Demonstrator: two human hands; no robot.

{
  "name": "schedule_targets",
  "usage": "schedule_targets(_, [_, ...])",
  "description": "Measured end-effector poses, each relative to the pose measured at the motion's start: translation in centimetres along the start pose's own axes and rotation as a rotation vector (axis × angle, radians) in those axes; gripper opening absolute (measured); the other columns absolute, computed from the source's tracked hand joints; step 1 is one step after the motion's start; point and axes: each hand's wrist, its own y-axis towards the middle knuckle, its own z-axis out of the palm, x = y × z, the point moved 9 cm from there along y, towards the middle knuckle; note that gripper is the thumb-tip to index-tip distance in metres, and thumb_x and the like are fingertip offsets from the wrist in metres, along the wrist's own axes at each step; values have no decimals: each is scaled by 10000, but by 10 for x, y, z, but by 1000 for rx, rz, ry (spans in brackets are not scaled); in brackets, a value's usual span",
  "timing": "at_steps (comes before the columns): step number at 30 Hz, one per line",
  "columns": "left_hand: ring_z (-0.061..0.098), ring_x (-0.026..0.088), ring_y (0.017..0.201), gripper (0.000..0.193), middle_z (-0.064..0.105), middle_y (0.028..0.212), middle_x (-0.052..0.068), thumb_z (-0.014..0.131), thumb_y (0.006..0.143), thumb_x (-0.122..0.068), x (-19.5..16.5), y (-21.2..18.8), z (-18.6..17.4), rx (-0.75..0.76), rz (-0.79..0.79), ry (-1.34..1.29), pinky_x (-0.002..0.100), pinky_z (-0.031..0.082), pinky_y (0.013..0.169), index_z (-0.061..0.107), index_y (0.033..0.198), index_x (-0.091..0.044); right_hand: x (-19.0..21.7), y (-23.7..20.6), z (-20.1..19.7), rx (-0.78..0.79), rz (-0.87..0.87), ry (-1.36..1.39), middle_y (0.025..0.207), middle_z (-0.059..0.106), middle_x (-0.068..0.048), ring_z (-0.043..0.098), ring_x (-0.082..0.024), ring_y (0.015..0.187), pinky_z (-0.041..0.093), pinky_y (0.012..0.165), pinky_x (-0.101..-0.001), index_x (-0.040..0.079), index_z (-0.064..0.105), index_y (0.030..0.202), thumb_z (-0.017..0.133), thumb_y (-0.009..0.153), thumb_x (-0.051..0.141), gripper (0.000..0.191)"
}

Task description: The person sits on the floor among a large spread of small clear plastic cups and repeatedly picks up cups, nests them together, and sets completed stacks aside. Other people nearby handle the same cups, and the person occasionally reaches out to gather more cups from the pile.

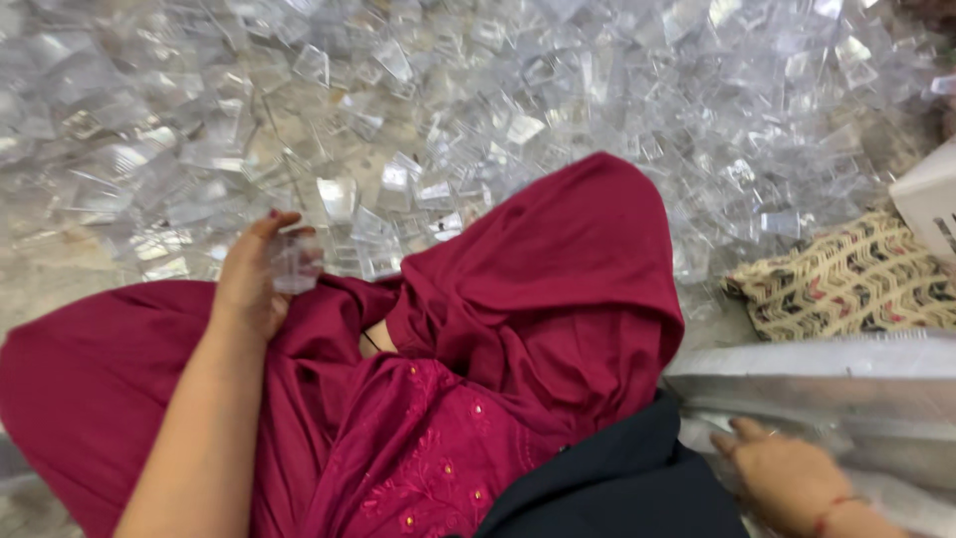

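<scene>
Head-camera view looks down on a wide heap of small clear plastic pieces [558, 90], boxy and angular, that covers the floor across the whole upper part of the picture. Below it, the person's dark red cloth garment [538, 299] fills the middle, drawn over a raised knee at centre and spread flat to the left, with small embroidered flowers and studs near the bottom. A dark navy cloth [617, 488] lies against the garment's lower right edge. To the right, a long silvery metal tray [817, 374] lies crosswise, its rim catching the light. Behind it sits a woven mat with a cream, black and red zigzag pattern [856, 284], and just beyond that the corner of a white plastic crate [931, 199] shows at the frame's edge.

Her left hand [254, 284] is raised over the left thigh, at the near edge of the heap, with thumb and fingertips pinching one small clear plastic box [297, 261], which is blurred. Her right hand [787, 478], with a thin red thread around the wrist, rests palm down in the bottom right corner, just below the metal tray's rim; its fingers lie loosely together on a pale surface and hold nothing.
</scene>
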Motion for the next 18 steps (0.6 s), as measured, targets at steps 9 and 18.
schedule_targets(9, [696, 231, 833, 445, 701, 1104, 127, 546, 1010, -442, 5, 1, -6, -31, 5, 4, 384, 583, 702, 625, 1226, -61, 24, 37, -53, -270, 39, 8, 1332, 599, -63, 659, -277, 1203, 548, 1019, -399, 239, 562, 1335, 546, 978, 243, 357])
schedule_targets(18, [670, 234, 905, 438, 696, 1164, 100, 501, 1018, -420, 21, 5, -24, -57, -10, 56, 370, 557, 736, 611, 1254, -67, -35, 41, -300, -1224, -216, 1255, 1232, 699, -175, 695, -247, 1054, 558, 880, -400, 16, 605, 1341, 612, 1014, 324, 449])
